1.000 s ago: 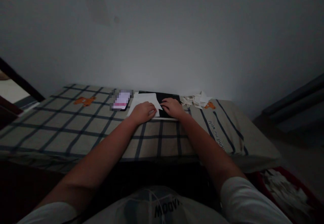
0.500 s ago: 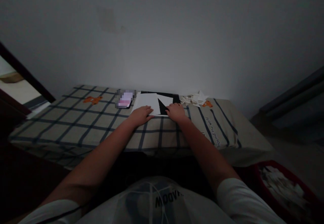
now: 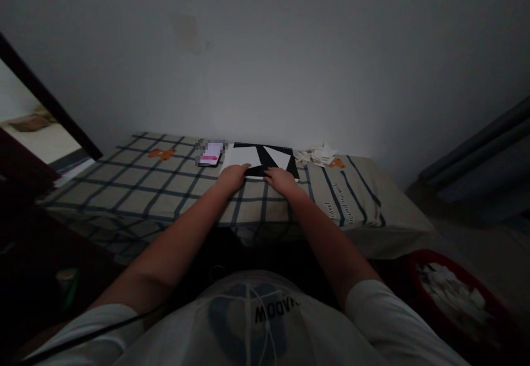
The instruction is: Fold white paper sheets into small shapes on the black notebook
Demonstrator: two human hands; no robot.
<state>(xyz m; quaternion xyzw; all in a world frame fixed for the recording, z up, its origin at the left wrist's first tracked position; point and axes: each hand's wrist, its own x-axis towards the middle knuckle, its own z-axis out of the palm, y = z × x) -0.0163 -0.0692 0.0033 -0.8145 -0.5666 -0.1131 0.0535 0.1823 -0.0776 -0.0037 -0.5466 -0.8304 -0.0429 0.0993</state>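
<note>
A white sheet of paper (image 3: pixel 240 157) lies on a black mat (image 3: pixel 265 156) at the far side of a table covered by a checked cloth (image 3: pixel 136 184). The paper shows as two white parts with a dark V between them. My left hand (image 3: pixel 233 177) presses flat on the near left edge of the paper. My right hand (image 3: pixel 280 178) rests on the near edge of the mat, fingertips at the paper's lower fold. Both hands lie close together, fingers flat.
A phone with a lit screen (image 3: pixel 211 152) lies left of the mat. A heap of small white paper pieces (image 3: pixel 317 155) sits to its right by the wall. A red basket of white paper (image 3: pixel 451 300) stands on the floor at lower right.
The paper has gone from one sheet covering the mat's left to two white flaps with a dark gap. Both hands slid back to the near edge. My view has moved away.
</note>
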